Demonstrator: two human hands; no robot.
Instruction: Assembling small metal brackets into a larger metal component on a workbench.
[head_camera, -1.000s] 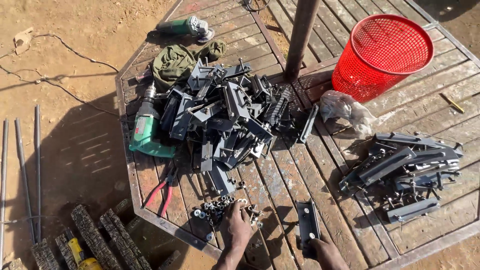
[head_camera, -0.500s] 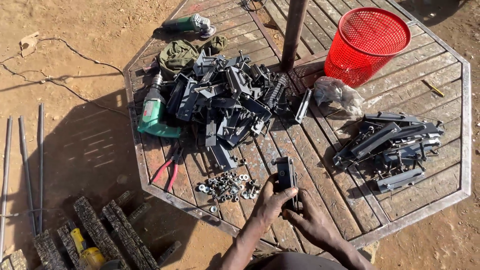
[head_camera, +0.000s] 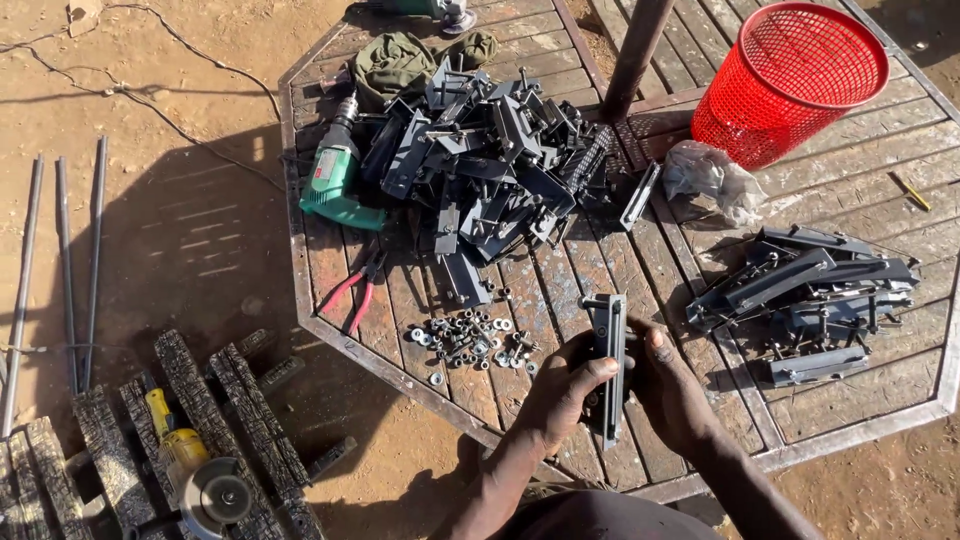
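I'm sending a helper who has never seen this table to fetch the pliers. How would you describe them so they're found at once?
Start at the octagonal wooden table and find the green drill at its left edge. Just below the drill, towards the near edge, lie the pliers, left of the scattered nuts and washers. Their red handles set them apart from the dark metal parts all around.

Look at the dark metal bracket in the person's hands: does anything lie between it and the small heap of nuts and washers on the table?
Nothing visible does. The bracket, held by left hand and right hand, sits just right of the nuts and washers; only bare table planks lie between.
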